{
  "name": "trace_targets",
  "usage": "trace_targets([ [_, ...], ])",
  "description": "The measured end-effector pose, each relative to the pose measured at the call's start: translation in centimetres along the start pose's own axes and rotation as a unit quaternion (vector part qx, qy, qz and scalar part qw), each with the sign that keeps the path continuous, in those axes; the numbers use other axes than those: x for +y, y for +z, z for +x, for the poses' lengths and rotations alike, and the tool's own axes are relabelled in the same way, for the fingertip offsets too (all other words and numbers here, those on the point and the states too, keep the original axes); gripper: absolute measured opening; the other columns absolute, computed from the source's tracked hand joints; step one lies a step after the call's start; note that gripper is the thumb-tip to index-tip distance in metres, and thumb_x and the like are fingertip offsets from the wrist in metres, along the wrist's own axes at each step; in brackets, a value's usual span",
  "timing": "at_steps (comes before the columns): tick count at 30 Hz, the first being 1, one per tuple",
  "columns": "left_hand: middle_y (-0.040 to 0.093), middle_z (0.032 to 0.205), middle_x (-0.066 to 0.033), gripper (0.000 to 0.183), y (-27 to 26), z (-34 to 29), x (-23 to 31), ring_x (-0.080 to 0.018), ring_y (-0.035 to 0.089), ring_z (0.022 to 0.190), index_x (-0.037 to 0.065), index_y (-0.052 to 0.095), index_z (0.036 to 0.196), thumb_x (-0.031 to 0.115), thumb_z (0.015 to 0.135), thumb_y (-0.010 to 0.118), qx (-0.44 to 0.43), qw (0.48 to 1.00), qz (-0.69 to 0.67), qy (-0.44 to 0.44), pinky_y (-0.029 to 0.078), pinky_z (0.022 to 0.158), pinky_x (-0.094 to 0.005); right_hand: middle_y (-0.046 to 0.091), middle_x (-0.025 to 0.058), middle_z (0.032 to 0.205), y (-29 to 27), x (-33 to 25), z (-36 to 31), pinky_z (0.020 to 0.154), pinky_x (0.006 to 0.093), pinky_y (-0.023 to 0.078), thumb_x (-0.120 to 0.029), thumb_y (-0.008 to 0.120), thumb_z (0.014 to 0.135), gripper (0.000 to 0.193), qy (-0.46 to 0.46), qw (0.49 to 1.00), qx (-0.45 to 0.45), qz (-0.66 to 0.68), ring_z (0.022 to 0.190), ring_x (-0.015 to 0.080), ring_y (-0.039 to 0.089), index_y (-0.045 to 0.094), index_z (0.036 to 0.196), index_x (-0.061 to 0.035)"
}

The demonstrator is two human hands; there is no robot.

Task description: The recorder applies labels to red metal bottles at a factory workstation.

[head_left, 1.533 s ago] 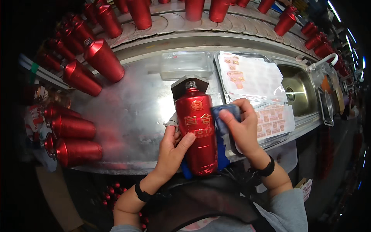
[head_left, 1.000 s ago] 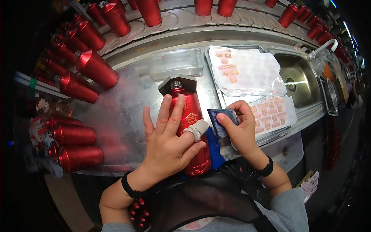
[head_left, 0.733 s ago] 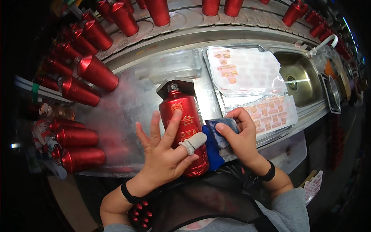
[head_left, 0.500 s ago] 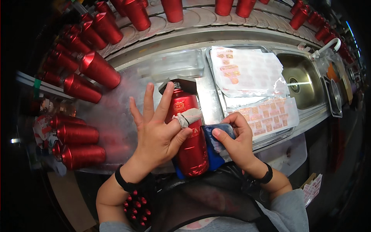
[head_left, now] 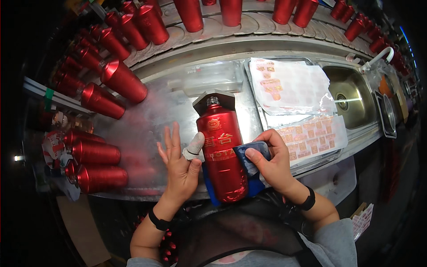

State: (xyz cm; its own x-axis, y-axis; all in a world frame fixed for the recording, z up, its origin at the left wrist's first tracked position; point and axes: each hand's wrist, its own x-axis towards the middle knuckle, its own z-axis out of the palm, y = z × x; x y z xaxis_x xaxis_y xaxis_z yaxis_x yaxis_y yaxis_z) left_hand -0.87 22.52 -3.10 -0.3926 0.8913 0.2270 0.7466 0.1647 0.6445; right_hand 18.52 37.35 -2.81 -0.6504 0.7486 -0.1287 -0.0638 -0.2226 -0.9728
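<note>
While the red bottle (head_left: 221,153) lies at the bench's (head_left: 151,129) near edge, both hands work it.
Left hand (head_left: 180,167) spread flat against its side; right hand (head_left: 272,162) pinching a blue cloth (head_left: 251,153) onto it.

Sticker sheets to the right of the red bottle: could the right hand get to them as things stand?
Probably yes: the right hand presses a blue cloth against the red bottle, with the sticker sheets beside it and nothing between.
</note>
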Motion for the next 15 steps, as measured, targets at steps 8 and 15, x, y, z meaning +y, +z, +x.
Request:
trace_targets([
  [8,0.017,0.164,-0.0216,0.048,-0.7,1.0,2.1,-0.0436,0.008,0.151,0.019,0.07,0.126,0.051,0.101,0.045,-0.016,0.994,0.08,0.066,-0.009,0.114,-0.0628,0.061,0.0021,0.088,0.6,-0.3,-0.2,0.069,0.021,0.048,-0.008,0.071,0.091,0.024,-0.005,1.0,0.012,-0.027,0.08,0.0048,0.058,0.051,0.104,-0.0036],
  [15,0.016,0.163,-0.0226,0.051,-0.3,-1.3,-0.7,-0.0429,0.009,0.151,0.018,0.068,0.129,0.052,0.102,0.042,0.001,0.998,0.063,0.02,-0.008,0.115,-0.0623,0.061,0.002,0.087,0.7,0.0,0.0,0.067,0.0204,0.048,-0.008,0.07,0.092,0.024,-0.01,0.999,0.011,-0.029,0.077,0.0048,0.059,0.05,0.104,-0.0031],
])
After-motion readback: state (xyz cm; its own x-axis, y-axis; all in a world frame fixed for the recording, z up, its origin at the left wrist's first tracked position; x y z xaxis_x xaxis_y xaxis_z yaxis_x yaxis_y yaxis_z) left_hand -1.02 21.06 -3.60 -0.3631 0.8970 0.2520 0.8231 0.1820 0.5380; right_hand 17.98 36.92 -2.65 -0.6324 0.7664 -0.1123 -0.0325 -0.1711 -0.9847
